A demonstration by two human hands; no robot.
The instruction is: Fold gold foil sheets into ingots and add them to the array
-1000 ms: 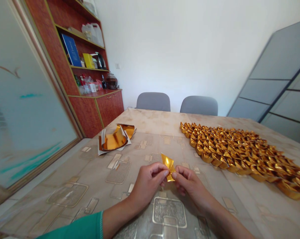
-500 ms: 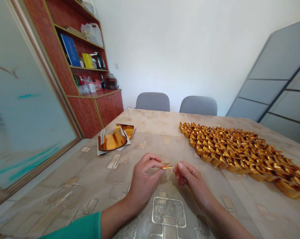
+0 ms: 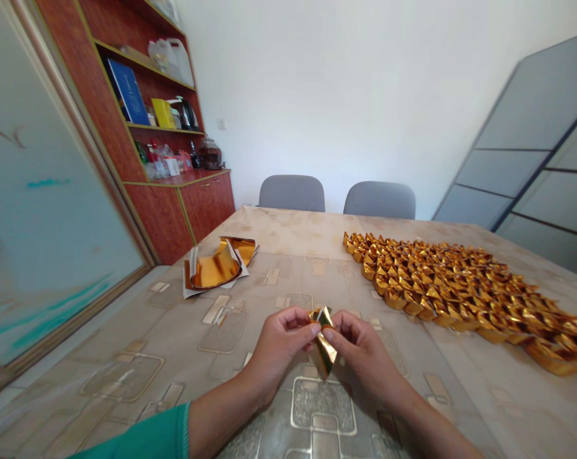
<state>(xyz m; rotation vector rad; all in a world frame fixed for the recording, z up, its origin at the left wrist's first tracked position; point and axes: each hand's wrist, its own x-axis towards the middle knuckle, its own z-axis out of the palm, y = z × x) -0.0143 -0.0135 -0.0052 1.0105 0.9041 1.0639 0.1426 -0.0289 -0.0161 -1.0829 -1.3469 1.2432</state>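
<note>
A small folded piece of gold foil paper [image 3: 325,354] is pinched between my two hands above the table. My left hand [image 3: 283,341] is closed on its left side, thumb and fingers at the upper part. From the other side, my right hand [image 3: 357,341] grips it with the thumb laid on its front. The piece narrows to a point at its lower end, and its upper part is partly hidden by my fingers. To the right stand rows of folded gold paper ingots [image 3: 441,280]. Curved loose sheets of gold paper [image 3: 216,268] lie at the left.
A patterned cover lies over the table [image 3: 149,338]. Two grey chairs [image 3: 292,193] [image 3: 379,199] stand at its far side. A red-brown cabinet [image 3: 206,201] with shelves of household things is at the back left, beside a frosted glass door [image 3: 53,178].
My right hand has moved left and now grips the gold paper too. The piece, seen edge-on and flat before, now shows its broad, shiny face and hangs lower.
</note>
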